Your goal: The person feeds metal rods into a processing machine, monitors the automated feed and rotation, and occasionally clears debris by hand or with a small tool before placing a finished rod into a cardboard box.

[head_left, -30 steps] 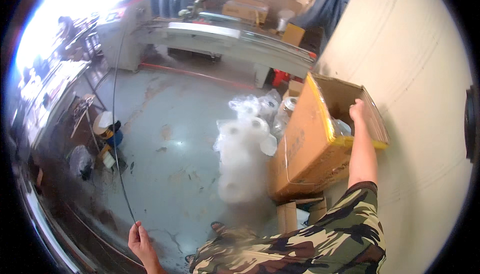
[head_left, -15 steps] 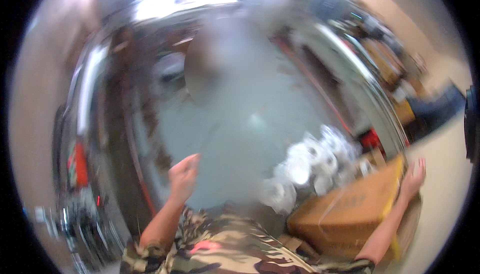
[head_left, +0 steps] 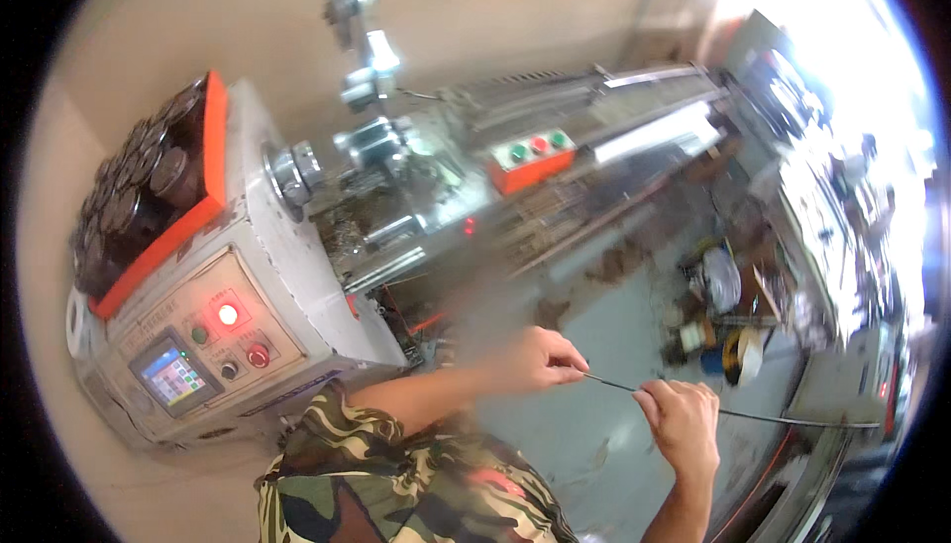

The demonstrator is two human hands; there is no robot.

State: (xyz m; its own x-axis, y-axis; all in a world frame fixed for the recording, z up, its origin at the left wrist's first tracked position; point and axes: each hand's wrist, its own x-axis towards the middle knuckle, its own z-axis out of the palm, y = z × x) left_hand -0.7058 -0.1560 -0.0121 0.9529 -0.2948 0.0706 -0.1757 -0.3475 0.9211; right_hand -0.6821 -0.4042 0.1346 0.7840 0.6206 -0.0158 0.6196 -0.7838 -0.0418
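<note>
A thin, dark, straight rod (head_left: 783, 418) runs from my fingers out to the right, across the view. My left hand (head_left: 540, 360) pinches its left end between thumb and fingers; part of that forearm is smeared by motion. Further along, my right hand (head_left: 684, 419) has its fingers closed round the rod from above. A short length of it shows bare between the two hands. Ahead and to the left of my hands stands a lathe-like machine with a grey-white housing (head_left: 287, 275) and a metal chuck (head_left: 295, 171).
The machine's panel carries a lit screen (head_left: 176, 373) and a red button (head_left: 259, 354). An orange-edged tray (head_left: 213, 147) on top holds several dark round parts. A button box (head_left: 532, 166) sits by the rails. A cluttered workbench (head_left: 822, 236) stands right.
The view has swung from the aisle with the cardboard box to the machine. My hands, earlier apart, are now close together on the rod, and the right one is off the box.
</note>
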